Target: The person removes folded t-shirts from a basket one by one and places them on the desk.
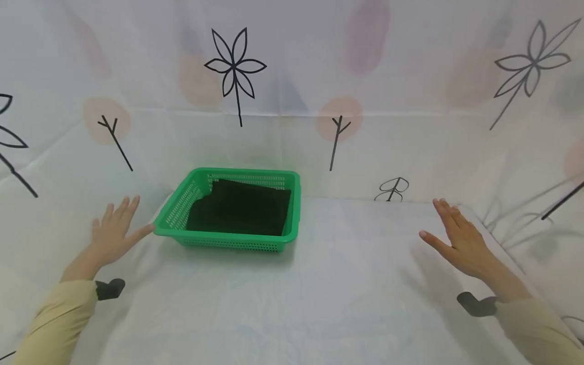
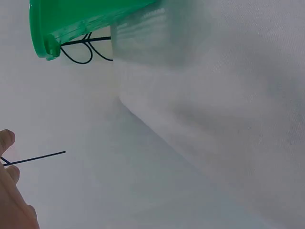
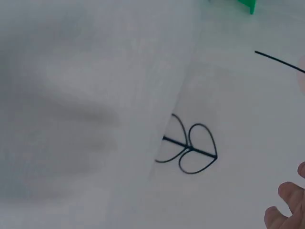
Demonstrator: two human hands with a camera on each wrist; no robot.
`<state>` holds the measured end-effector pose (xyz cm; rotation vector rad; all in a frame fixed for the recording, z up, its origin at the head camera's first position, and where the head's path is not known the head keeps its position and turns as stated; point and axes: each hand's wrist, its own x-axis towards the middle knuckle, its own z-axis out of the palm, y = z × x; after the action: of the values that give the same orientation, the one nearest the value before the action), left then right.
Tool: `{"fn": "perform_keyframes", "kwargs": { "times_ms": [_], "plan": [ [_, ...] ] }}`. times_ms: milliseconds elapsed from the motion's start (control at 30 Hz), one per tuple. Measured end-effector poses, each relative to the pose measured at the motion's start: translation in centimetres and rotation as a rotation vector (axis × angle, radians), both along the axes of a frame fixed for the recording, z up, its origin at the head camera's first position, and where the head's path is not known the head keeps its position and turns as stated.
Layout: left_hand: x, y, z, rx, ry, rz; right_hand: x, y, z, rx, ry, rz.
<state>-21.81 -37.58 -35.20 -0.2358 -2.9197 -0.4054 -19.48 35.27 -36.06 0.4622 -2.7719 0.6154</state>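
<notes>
- At the back edge of the tabletop (image 1: 356, 294) stands a pale wall (image 1: 292, 142) with black flowers (image 1: 233, 66) and soft pink spots (image 1: 369, 35).
- The tabletop is white, with soft grey shadows on it.
- Near its back left corner sits a green basket (image 1: 228, 236), and a black cloth (image 1: 242, 210) lies inside it.
- The left hand (image 1: 114, 235) is by the left edge. It holds nothing, and its fingers are stretched out. Its thumb looks right by the basket's corner, but I cannot tell if they touch.
- The right hand (image 1: 463, 246) is near the right edge, fingers straight, holding nothing.
- Only the head view shows the black cloth.
- The left wrist view shows a leaf drawing (image 2: 86, 41) by the basket that the head view does not.
- The right wrist view shows just a bit of the basket, at the top.
</notes>
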Motion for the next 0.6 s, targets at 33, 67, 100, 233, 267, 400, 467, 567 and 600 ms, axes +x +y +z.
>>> {"fn": "perform_keyframes", "kwargs": {
  "times_ms": [33,67,100,233,267,400,467,567,600],
  "plan": [
    [0.0,0.1,0.1,0.007,0.011,-0.001,0.0,-0.3,0.2,-0.035,-0.004,0.011],
    [0.0,0.1,0.2,0.018,0.02,-0.003,0.0,-0.6,0.3,-0.066,-0.007,0.021],
    [0.1,0.2,0.3,0.03,0.03,-0.007,0.0,-0.9,0.5,-0.096,-0.017,0.027],
    [-0.2,0.3,0.2,0.098,0.08,-0.064,0.2,-2.1,1.0,-0.188,-0.053,0.036],
    [-0.2,0.4,0.2,0.117,0.091,-0.081,0.2,-2.4,1.2,-0.203,-0.06,0.037],
    [-0.3,0.7,0.1,0.18,0.128,-0.13,0.4,-3.5,1.5,-0.261,-0.078,0.049],
    [-0.2,1.0,0.3,0.2,0.136,-0.133,0.4,-4.0,1.7,-0.285,-0.075,0.058],
    [0.0,1.6,1.0,0.232,0.13,-0.115,0.4,-4.8,2.0,-0.313,-0.043,0.064],
    [0.1,1.9,1.3,0.243,0.124,-0.103,0.3,-5.1,2.2,-0.326,-0.033,0.065]
  ]
}}
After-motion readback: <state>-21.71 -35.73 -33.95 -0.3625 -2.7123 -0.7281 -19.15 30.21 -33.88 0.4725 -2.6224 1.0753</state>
